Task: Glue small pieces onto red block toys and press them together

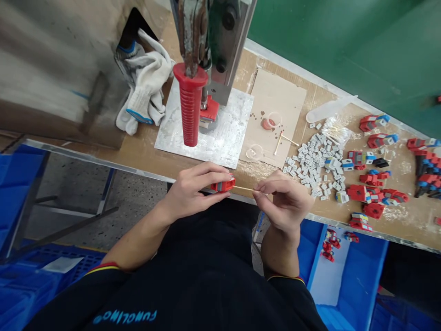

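My left hand (200, 187) is closed around a small red toy part (223, 185) at the table's front edge. A thin cotton swab (244, 188) is pinched between the thumb and fingers of my right hand (284, 197), its far end reaching the red part. Whether the tip touches the part's surface is too small to tell. Ahead of my hands stands a hand press with a red grip (189, 108) over a metal plate (227, 147). Under the press sits another red piece (211, 110).
A cardboard sheet (292, 96) bears a small dish with red liquid (268, 123) and used swabs (280, 141). Small grey parts (312, 161), a bag of swabs (336, 131) and red toy pieces (367, 193) lie rightward. White gloves (148, 82) lie left; a blue bin (361, 271) stands below.
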Demonstrator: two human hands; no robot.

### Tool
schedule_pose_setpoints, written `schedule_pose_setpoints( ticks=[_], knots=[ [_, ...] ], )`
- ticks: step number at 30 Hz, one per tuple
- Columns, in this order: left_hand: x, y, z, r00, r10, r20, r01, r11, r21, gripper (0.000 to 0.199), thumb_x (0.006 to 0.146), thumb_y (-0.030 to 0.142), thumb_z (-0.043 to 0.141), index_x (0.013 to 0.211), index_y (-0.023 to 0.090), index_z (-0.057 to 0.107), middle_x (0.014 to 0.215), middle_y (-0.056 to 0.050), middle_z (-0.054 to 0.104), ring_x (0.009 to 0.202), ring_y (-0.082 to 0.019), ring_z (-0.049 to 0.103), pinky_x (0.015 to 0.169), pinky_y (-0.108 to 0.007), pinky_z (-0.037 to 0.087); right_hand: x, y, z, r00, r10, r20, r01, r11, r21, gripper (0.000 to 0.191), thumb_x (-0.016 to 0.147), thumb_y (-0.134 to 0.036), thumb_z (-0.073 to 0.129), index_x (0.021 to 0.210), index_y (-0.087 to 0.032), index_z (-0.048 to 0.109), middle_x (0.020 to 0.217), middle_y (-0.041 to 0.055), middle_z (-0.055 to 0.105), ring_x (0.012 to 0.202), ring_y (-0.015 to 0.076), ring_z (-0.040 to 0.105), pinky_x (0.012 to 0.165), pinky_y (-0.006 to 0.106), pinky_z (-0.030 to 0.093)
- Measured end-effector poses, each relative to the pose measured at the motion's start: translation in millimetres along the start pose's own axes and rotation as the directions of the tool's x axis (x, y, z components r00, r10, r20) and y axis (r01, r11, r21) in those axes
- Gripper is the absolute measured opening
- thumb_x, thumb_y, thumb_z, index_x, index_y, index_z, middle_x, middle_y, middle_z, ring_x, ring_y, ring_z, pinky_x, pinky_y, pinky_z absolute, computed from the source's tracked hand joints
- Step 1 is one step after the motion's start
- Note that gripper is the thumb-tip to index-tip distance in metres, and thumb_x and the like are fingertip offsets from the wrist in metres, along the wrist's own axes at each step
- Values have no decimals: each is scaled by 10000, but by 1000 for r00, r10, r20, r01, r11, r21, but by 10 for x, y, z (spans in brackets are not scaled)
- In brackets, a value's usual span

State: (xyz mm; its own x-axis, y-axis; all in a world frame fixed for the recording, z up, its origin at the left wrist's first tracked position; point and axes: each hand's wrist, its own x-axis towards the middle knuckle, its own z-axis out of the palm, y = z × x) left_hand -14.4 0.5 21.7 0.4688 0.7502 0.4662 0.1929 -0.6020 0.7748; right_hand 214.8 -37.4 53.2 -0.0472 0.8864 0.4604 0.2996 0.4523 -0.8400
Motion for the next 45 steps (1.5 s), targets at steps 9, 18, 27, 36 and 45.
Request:
schedule_pose_setpoints(
  ticks=[9,18,27,36,45],
  knots=[
    [22,38,-13,999,-26,45,26,999,19,275,911,129,840,1159,188,735,1054,-59,787,941,-169,790,836,-263,662,-2,20,-4,1000,2,1,-2,998,-58,207,881,-56,757,868,-252,692,780,-18,782,620,146,679,567,317,541],
    [12,53,-11,996,-48,70,48,999,13,272,917,149,840,1169,198,748,1070,-60,793,942,-163,785,851,-254,655,11,42,21,999,-10,-35,8,999,-47,233,862,-33,753,886,-258,695,783,-32,777,635,141,686,560,295,548],
    [-17,0,9,998,-49,42,50,999,-18,289,914,171,847,1185,221,757,1058,-59,803,940,-184,800,835,-278,673,-3,30,-7,1000,15,9,-15,999,-38,201,857,-70,769,868,-263,715,759,-22,783,591,156,683,551,316,545],
    [-20,23,1,998,-51,43,52,999,-17,297,897,162,864,1170,206,754,1074,-66,816,957,-186,808,882,-279,674,-2,32,3,1000,25,-16,-25,999,-43,197,884,-74,754,866,-261,698,768,-24,779,615,146,676,563,305,536],
    [-32,21,-5,997,-67,33,68,997,-35,301,886,167,874,1162,198,759,1082,-73,829,964,-193,817,894,-285,676,16,-6,18,1000,7,25,-6,999,-54,191,867,-78,768,859,-260,709,756,-24,782,585,150,676,546,312,542]
  ],
)
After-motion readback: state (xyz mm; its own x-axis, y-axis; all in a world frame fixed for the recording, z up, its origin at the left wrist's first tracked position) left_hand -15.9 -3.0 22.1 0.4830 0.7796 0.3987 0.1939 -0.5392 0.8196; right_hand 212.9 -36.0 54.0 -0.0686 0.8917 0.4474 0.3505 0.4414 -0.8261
